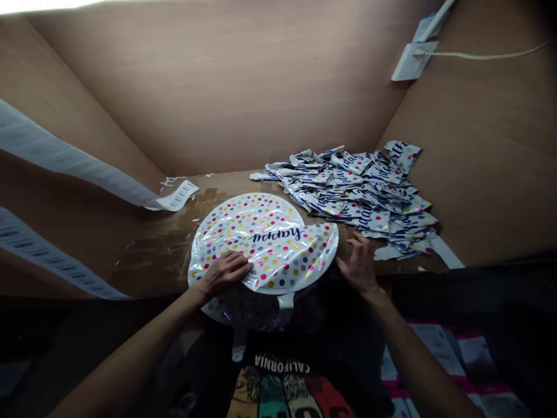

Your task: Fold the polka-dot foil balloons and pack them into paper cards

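Note:
A flat round foil balloon (265, 232), white with coloured dots and the word "happy", lies on the brown table in front of me. One side is folded over towards the middle. My left hand (224, 271) presses flat on its near left part, fingers stretched out. My right hand (359, 264) is at the balloon's right edge with fingers curled; what it grips, if anything, I cannot make out.
A heap of several folded balloons of the same print (361, 191) lies at the back right of the table. Strips of white labels (65, 165) hang along the left wall. A wall socket with a white cable (413, 58) sits at the upper right.

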Available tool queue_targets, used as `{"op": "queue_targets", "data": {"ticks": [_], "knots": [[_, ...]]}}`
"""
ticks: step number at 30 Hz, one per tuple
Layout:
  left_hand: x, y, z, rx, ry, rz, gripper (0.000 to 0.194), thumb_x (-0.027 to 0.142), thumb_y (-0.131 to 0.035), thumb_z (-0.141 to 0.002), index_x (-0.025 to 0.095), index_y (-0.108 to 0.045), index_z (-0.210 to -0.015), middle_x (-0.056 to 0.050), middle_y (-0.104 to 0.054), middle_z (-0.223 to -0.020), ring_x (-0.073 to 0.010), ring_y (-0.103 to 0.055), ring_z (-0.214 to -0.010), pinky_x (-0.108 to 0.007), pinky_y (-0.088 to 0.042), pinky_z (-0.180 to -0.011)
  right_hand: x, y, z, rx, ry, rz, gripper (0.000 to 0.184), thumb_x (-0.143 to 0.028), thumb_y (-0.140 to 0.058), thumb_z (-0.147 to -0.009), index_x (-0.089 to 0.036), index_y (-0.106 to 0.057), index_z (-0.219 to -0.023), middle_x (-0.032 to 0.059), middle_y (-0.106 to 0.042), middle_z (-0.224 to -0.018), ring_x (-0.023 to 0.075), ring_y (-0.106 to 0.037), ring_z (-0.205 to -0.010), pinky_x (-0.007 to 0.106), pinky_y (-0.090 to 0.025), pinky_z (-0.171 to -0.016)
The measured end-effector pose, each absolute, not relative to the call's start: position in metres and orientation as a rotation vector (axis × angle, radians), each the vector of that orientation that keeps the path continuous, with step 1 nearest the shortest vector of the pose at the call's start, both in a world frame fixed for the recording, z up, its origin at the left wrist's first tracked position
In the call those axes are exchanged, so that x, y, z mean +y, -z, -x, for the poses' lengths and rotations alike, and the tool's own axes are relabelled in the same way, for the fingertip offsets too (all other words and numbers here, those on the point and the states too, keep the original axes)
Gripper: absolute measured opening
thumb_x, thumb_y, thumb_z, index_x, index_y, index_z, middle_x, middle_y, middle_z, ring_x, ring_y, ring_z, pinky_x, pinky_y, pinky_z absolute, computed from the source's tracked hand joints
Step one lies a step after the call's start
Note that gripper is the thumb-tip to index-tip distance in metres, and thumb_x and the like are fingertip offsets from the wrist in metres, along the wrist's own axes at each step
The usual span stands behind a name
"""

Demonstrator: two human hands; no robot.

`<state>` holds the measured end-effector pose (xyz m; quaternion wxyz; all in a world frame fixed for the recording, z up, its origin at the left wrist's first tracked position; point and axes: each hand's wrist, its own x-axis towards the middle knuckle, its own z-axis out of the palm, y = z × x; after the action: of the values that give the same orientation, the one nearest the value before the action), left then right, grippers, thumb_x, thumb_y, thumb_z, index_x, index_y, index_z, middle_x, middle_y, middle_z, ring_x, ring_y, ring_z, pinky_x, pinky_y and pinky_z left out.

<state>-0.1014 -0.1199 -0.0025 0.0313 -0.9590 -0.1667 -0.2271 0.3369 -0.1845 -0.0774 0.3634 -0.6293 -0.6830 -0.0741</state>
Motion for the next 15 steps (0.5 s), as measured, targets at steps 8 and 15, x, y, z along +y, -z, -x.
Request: {"op": "queue_targets", "data": {"ticks": [8,15], "knots": [[-0.135,0.05,0.125,-0.722,0.769,3.196,0.02,0.015,-0.048,-0.102,0.02,-0.067,-0.106,-0.013,-0.075,-0.121,-0.0235,-0.069,-0.114,-0.043,-0.057,-0.098,-0.193,0.051,-0.267,-2.491,0.085,1.115,0.066,-0.036,-0.068,-0.093,-0.027,-0.045,-0.153,0.0144,-0.034,-0.166,0.0358,-0.03,-0.154,0.059,-0.025,-0.123],[-0.151,0.04,0.134,-0.948,1.252,3.147,0.016,0.016,-0.063,-0.091,0.02,-0.061,-0.107,-0.016,-0.076,-0.111,-0.0249,-0.073,-0.109,-0.044,-0.061,-0.095,-0.194,0.058,-0.222,-2.453,0.134,1.004,0.047,-0.019,-0.061,-0.093,-0.022,-0.059,-0.139,0.0156,-0.05,-0.156,0.0307,-0.037,-0.151,0.054,-0.029,-0.123]]}}
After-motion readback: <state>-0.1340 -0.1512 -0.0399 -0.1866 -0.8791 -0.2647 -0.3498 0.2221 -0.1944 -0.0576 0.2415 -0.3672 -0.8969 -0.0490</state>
